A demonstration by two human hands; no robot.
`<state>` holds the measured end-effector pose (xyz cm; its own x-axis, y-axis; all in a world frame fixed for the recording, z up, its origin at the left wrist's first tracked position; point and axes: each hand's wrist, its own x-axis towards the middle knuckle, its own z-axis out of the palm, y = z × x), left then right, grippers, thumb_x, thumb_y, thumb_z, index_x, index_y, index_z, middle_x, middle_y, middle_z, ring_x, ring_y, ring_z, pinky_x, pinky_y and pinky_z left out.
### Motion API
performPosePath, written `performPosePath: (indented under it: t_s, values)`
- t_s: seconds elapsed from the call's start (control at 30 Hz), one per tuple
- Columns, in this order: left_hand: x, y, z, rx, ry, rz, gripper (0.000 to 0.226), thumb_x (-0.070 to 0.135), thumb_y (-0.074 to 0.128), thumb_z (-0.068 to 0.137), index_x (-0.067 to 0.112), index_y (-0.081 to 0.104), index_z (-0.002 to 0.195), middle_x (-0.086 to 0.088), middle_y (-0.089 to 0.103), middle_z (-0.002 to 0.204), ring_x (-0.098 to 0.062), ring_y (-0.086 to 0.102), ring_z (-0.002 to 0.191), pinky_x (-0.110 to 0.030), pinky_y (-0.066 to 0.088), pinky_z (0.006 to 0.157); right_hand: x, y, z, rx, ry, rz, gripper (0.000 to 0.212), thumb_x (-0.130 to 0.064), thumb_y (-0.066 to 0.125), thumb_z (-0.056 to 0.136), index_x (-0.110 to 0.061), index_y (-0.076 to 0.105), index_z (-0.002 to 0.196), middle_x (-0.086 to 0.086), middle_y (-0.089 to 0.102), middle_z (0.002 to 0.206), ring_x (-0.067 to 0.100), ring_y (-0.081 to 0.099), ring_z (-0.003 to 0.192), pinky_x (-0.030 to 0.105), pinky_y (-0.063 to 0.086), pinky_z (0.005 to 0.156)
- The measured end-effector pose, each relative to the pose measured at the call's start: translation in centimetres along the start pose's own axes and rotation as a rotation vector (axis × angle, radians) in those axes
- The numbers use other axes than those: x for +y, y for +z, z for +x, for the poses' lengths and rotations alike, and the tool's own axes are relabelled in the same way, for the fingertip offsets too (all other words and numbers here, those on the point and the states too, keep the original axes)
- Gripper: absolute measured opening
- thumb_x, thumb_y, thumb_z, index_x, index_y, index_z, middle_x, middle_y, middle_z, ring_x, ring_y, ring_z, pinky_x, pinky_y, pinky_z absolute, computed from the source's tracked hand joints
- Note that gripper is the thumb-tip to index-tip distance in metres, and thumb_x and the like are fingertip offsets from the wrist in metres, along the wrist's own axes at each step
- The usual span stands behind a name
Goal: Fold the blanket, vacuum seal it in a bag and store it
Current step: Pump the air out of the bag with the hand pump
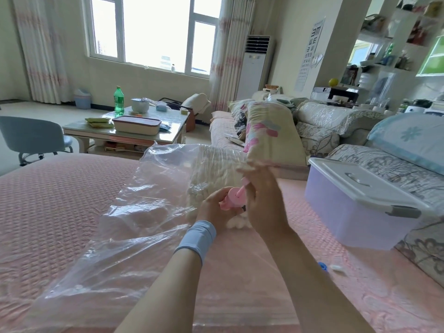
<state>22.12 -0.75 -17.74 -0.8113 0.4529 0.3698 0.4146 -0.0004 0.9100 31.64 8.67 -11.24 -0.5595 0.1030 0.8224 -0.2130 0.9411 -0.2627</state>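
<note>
Both hands are on the job, low over the bed (pixel 60 200). The left grip (pixel 216 209), blue band at the wrist, is wrapped round the barrel of the pink pump (pixel 231 200), fingers curled tight on it. The right grip (pixel 262 200) sits just above and beside it, seen from the back of the hand, closed on the pump's thin pink stem where it rises from the barrel.

The pump stands tilted on the near edge of the white blanket (pixel 212 169), which lies folded inside the clear vacuum bag (pixel 144 200), directly beyond and beneath both grips. A fluffy white corner peeks out below the left thumb. The bag's loose plastic spreads wrinkled and puffy to the left and back toward the camera, flat on the pink cover.

To the right, on the bed's edge, sits a lilac storage box (pixel 355 212) with a white lid, well apart from the hands. Near the right forearm lies a small blue cap (pixel 323 266).
</note>
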Motion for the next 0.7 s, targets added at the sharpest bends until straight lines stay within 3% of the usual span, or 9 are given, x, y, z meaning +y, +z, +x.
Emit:
performPosePath:
  t_s: [0.07, 0.13, 0.2, 0.27, 0.37, 0.43, 0.53, 0.6, 0.7]
  values:
    - [0.0, 0.0, 0.0, 0.011, 0.002, 0.016, 0.039, 0.022, 0.079, 0.065, 0.033, 0.068, 0.102, 0.006, 0.069, 0.089, -0.010, 0.062, 0.074, -0.026, 0.053, 0.077, 0.6, 1.0, -1.1, -0.204, 0.072, 0.003, 0.039, 0.004, 0.054, 0.089, -0.016, 0.071, 0.117, 0.004, 0.059, 0.130, 0.026, 0.057, 0.120, 0.046, 0.049, 0.100]
    - [0.1, -0.2, -0.1, 0.024, -0.004, 0.021, 0.040, 0.028, 0.078, 0.063, 0.035, 0.068, 0.101, 0.008, 0.069, 0.088, -0.010, 0.062, 0.075, -0.025, 0.053, 0.077, 0.3, 0.9, -0.8, -0.235, 0.081, 0.010, 0.039, 0.002, 0.054, 0.089, -0.016, 0.072, 0.119, 0.004, 0.061, 0.129, 0.026, 0.058, 0.119, 0.045, 0.049, 0.101]
    - [0.1, -0.3, -0.1, 0.034, -0.001, 0.001, 0.043, 0.021, 0.083, 0.066, 0.047, 0.066, 0.095, 0.009, 0.070, 0.094, -0.013, 0.064, 0.080, -0.022, 0.053, 0.077, -0.8, -0.5, 0.5, -0.114, 0.001, -0.001, 0.043, 0.002, 0.051, 0.089, -0.015, 0.069, 0.125, 0.006, 0.061, 0.132, 0.026, 0.056, 0.122, 0.042, 0.046, 0.106]
    - [0.0, -0.6, 0.1, 0.038, 0.012, -0.002, 0.053, 0.017, 0.085, 0.064, 0.058, 0.063, 0.091, 0.010, 0.070, 0.101, -0.017, 0.067, 0.088, -0.028, 0.055, 0.083, -2.2, -2.2, 2.1, 0.119, -0.115, -0.014, 0.042, 0.003, 0.049, 0.092, -0.011, 0.067, 0.127, 0.010, 0.061, 0.130, 0.027, 0.056, 0.120, 0.037, 0.045, 0.105]
    - [-0.2, -0.5, 0.1, 0.022, 0.015, 0.040, 0.054, 0.019, 0.084, 0.064, 0.059, 0.063, 0.092, 0.012, 0.070, 0.101, -0.016, 0.067, 0.090, -0.030, 0.056, 0.083, -3.2, -3.3, 3.1, 0.369, -0.159, 0.010, 0.035, 0.004, 0.048, 0.096, -0.006, 0.069, 0.122, 0.013, 0.063, 0.126, 0.028, 0.057, 0.118, 0.036, 0.046, 0.100]
    - [-0.2, -0.3, 0.0, 0.011, 0.015, 0.039, 0.048, 0.022, 0.085, 0.063, 0.051, 0.065, 0.096, 0.009, 0.070, 0.101, -0.018, 0.067, 0.089, -0.031, 0.056, 0.082, -2.5, -2.2, 2.0, 0.304, -0.120, -0.010, 0.036, 0.002, 0.046, 0.095, -0.007, 0.069, 0.121, 0.011, 0.061, 0.128, 0.027, 0.055, 0.122, 0.035, 0.045, 0.103]
    - [-0.2, -0.1, -0.1, 0.020, 0.017, 0.020, 0.043, 0.025, 0.081, 0.062, 0.040, 0.068, 0.100, 0.006, 0.071, 0.097, -0.018, 0.067, 0.085, -0.033, 0.056, 0.081, -0.3, 0.2, -0.5, -0.077, 0.011, -0.012, 0.042, 0.004, 0.050, 0.088, -0.016, 0.070, 0.119, 0.005, 0.058, 0.131, 0.025, 0.054, 0.123, 0.043, 0.047, 0.103]
    - [0.0, -0.1, -0.2, 0.019, 0.019, 0.069, 0.040, 0.020, 0.077, 0.067, 0.031, 0.068, 0.105, 0.005, 0.070, 0.093, -0.014, 0.065, 0.081, -0.029, 0.054, 0.079, 0.3, 0.9, -1.3, -0.230, 0.074, 0.025, 0.039, 0.000, 0.053, 0.087, -0.018, 0.072, 0.116, 0.003, 0.060, 0.127, 0.025, 0.058, 0.117, 0.045, 0.050, 0.098]
    - [0.0, -0.3, -0.3, 0.030, 0.006, 0.022, 0.041, 0.013, 0.080, 0.069, 0.032, 0.068, 0.103, 0.008, 0.070, 0.093, -0.012, 0.063, 0.079, -0.017, 0.051, 0.073, -0.9, 0.0, -0.3, -0.108, 0.038, 0.035, 0.047, -0.003, 0.049, 0.089, -0.018, 0.066, 0.130, 0.003, 0.061, 0.129, 0.022, 0.057, 0.119, 0.044, 0.048, 0.101]
